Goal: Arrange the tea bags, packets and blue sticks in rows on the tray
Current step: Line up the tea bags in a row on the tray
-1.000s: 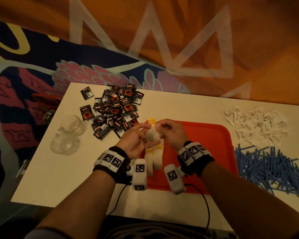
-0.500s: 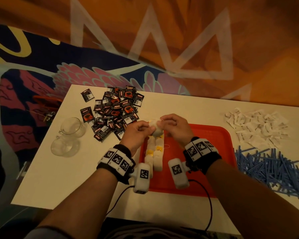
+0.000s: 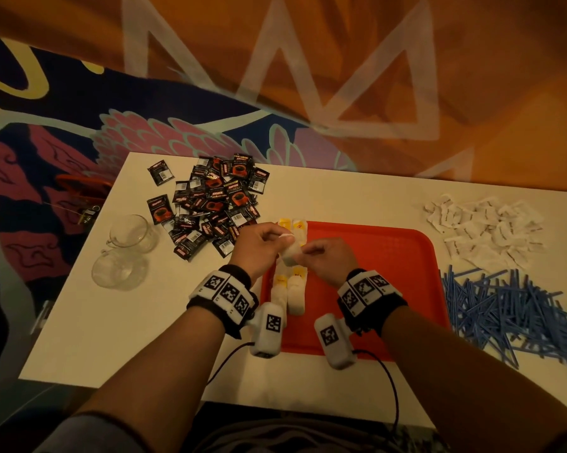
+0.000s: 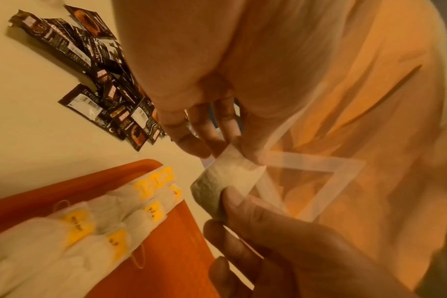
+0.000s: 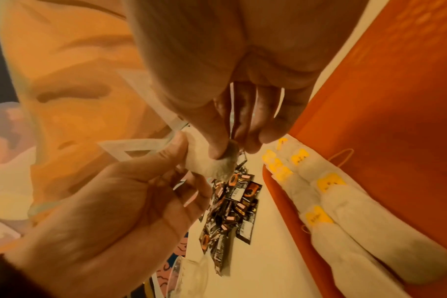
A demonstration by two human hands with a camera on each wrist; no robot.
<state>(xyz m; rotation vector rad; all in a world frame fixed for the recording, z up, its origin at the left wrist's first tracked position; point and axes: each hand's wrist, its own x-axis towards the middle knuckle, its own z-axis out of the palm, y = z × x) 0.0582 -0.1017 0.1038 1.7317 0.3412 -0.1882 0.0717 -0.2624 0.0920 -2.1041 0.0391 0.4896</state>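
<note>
A white tea bag (image 3: pixel 290 251) hangs above the left end of the red tray (image 3: pixel 390 256). My left hand (image 3: pixel 262 245) pinches its top and my right hand (image 3: pixel 321 259) pinches its lower end. The left wrist view shows the same tea bag (image 4: pixel 225 177) between both hands, and so does the right wrist view, where the tea bag (image 5: pixel 212 163) hangs over the table. Several tea bags with yellow tags (image 3: pixel 292 289) lie in two columns along the tray's left side. Dark packets (image 3: pixel 216 204) are heaped at the back left. Blue sticks (image 3: pixel 511 308) are piled at the right.
A heap of white paper sachets (image 3: pixel 484 230) lies behind the sticks at the back right. Two clear glass cups (image 3: pixel 125 253) stand left of the tray. The white table's (image 3: pixel 118 338) front edge is near my forearms. A patterned carpet lies beyond.
Both hands stay together over the tray's left side with the tea bag. The bag now hangs stretched between the two pinches, with the left hand above and the right below.
</note>
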